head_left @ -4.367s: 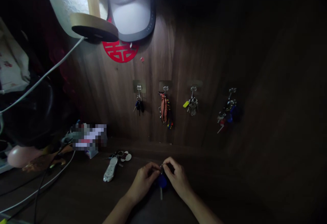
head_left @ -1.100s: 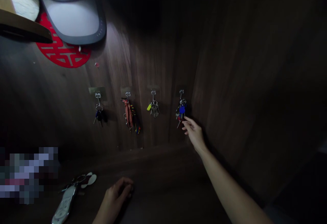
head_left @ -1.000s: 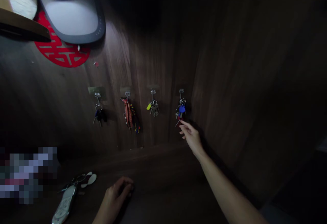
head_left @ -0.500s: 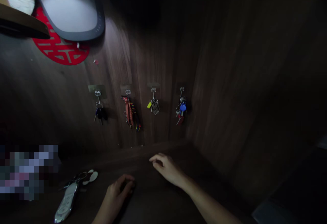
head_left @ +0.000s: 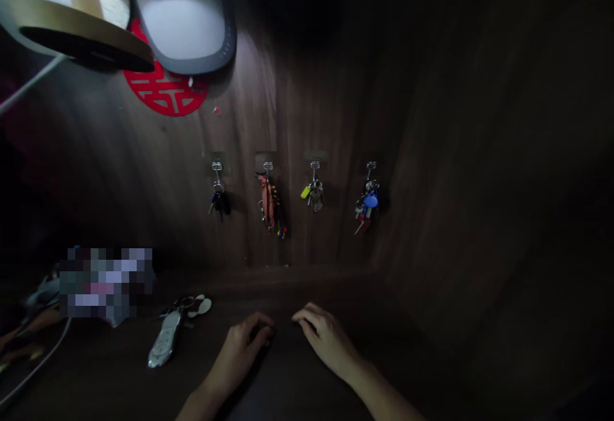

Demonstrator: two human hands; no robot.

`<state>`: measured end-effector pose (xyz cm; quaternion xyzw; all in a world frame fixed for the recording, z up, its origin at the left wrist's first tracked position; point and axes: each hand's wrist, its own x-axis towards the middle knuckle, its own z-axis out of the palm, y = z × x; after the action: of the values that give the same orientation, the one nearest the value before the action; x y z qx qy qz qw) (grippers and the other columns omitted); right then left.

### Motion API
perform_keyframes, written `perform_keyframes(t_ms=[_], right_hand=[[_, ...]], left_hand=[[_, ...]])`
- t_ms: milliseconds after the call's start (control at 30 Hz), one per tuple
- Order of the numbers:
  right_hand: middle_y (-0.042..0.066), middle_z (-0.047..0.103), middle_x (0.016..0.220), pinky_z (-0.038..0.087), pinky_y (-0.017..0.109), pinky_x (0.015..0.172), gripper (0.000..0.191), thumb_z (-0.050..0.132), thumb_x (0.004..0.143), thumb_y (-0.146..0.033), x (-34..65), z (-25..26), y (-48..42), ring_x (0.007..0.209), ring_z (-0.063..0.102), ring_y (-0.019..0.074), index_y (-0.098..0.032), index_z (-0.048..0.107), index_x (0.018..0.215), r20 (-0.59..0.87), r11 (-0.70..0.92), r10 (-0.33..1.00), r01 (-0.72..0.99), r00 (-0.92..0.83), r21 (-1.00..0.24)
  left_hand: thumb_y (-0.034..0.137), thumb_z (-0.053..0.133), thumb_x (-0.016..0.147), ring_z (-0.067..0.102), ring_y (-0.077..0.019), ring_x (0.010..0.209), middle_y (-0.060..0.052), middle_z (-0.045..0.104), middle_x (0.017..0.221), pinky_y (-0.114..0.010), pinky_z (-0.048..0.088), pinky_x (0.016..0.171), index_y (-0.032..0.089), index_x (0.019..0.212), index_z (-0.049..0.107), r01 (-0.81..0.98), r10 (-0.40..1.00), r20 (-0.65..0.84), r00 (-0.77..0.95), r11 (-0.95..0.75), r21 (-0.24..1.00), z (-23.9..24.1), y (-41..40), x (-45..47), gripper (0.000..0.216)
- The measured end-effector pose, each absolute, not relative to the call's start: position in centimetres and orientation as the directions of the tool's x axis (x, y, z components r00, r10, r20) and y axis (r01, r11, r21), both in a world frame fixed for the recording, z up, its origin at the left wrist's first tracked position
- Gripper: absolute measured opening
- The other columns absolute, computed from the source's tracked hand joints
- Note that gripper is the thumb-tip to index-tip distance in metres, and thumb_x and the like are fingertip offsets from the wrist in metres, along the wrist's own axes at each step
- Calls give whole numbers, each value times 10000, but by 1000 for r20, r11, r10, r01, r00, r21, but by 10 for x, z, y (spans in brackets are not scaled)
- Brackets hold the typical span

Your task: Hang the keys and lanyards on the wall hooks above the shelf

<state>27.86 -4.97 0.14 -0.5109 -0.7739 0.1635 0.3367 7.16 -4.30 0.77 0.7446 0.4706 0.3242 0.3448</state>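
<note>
My left hand (head_left: 242, 348) rests on the dark wooden surface with fingers curled; anything under them is hidden. Just to its right, my right hand (head_left: 323, 338) hovers low over the surface, fingers loosely bent and apart, holding nothing. On the wooden back wall hang several key bunches on small hooks: a dark bunch (head_left: 218, 200), an orange-strapped bunch (head_left: 269, 202), a bunch with a yellow tag (head_left: 313, 194), and a bunch with a blue key (head_left: 367, 206) at the far right.
A silver remote-like fob with keys and white tags (head_left: 167, 334) lies left of my hands. A blurred box (head_left: 105, 280) and cables sit at the far left. A lamp base (head_left: 81, 34), a grey pad (head_left: 187, 27) and a red paper cutout (head_left: 165, 91) are above.
My right hand came down from the blue-key bunch on the far-right hook to the surface beside my left hand. The blue key I earlier held now hangs there. The view shifted left.
</note>
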Motion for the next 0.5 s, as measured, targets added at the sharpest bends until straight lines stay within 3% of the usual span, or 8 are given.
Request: perform_keyframes(t_ms=[300, 500], right_hand=[[25, 650, 847, 473, 269, 758, 254, 388, 870, -200, 278, -10, -45, 813, 630, 164, -242, 639, 881, 385, 453, 884, 686, -265, -569], [25, 653, 873, 480, 281, 764, 249, 392, 870, -204, 280, -17, -41, 827, 634, 173, -258, 634, 890, 384, 466, 879, 673, -282, -574]], left_hand=[[227, 462, 830, 628, -143, 796, 3, 695, 845, -207, 455, 750, 211, 878, 644, 484, 908, 164, 387, -351, 802, 14, -48, 65, 189], [177, 470, 822, 631, -145, 889, 9, 699, 949, -208, 449, 782, 230, 971, 652, 491, 829, 100, 551, -419, 764, 34, -57, 48, 241]])
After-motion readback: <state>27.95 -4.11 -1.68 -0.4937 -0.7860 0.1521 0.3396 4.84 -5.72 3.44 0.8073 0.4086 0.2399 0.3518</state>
